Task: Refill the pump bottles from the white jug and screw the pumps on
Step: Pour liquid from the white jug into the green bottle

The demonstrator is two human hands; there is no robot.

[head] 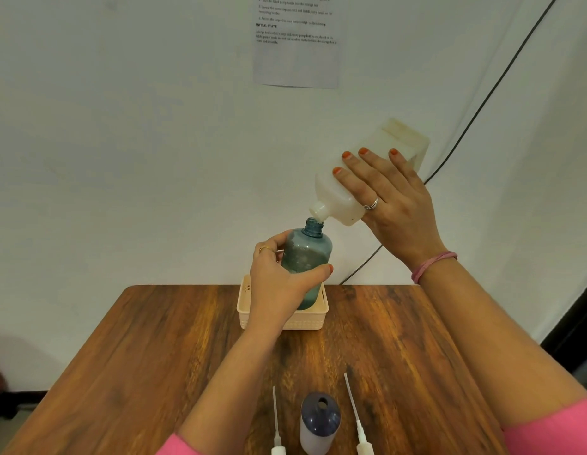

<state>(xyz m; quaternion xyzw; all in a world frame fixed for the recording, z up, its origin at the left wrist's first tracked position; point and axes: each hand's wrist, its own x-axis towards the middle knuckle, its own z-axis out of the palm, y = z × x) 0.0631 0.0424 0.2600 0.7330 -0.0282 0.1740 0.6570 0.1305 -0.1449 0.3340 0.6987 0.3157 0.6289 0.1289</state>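
Low in the frame, a second bottle (320, 421) and two pumps (276, 421) wait on our bench (121, 356). Mid-frame, left hand (279, 284) fingers wrap the blue bottle (307, 257) over the basket (285, 318). Above, right hand (390, 198) fingers lie spread, tipping the white jug (367, 169); we're pouring, and next must level it.

**One head-worn view, looking forward and down**

A single wide-angle camera sits on the person's head, facing a white wall (121, 126) and tilted down over a wooden table (154, 356). Both forearms reach in from the bottom edge, close to the lens. No second view overlaps it.
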